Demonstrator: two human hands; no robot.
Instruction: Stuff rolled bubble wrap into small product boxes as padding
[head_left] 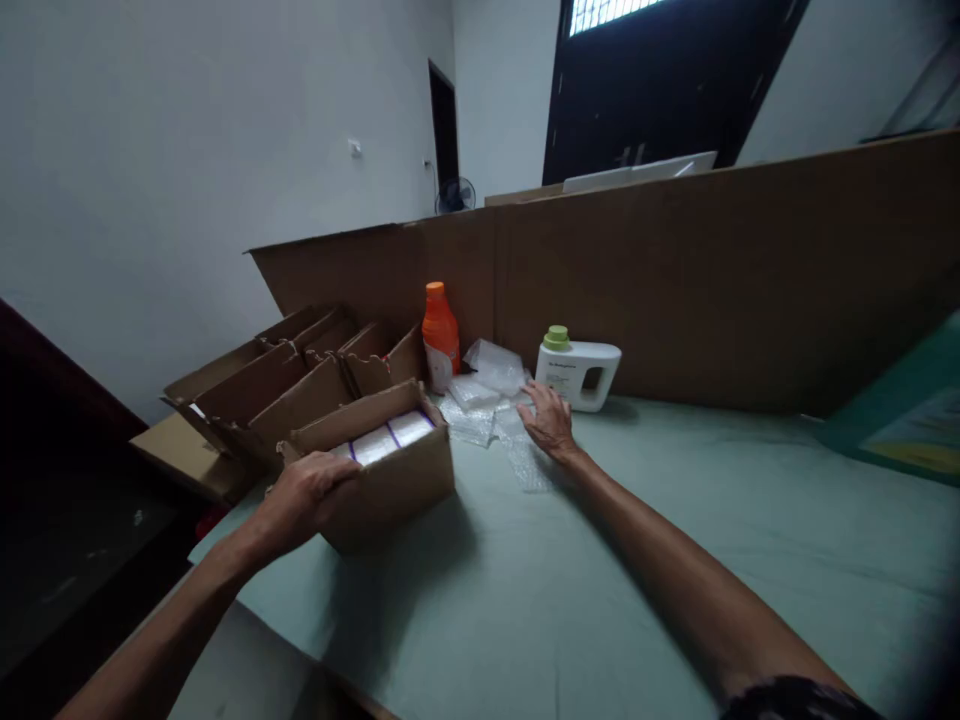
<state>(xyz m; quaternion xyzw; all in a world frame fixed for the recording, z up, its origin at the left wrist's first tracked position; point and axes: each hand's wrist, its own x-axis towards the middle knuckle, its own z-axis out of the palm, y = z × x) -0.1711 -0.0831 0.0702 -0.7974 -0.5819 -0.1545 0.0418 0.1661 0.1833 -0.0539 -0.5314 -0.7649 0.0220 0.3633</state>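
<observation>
My left hand (pixel 311 492) is closed over the near-left edge of an open cardboard box (pixel 405 482). White packs with purple edges (pixel 390 437) sit inside this box. Several sheets and pouches of clear bubble wrap (pixel 491 385) lie loosely in a heap beyond it. Over the right side of that heap is my right hand (pixel 549 420), fingers stretched out and apart; whether the fingertips press on the wrap I cannot tell. A white jug with a green cap (pixel 577 370) stands just behind my right hand.
An orange bottle (pixel 441 340) stands behind the box. More open cardboard boxes (pixel 300 395) crowd the left end of the pale green table (pixel 510 600). A tall cardboard panel (pixel 712 280) runs along the back. A green container (pixel 900 400) is at the far right.
</observation>
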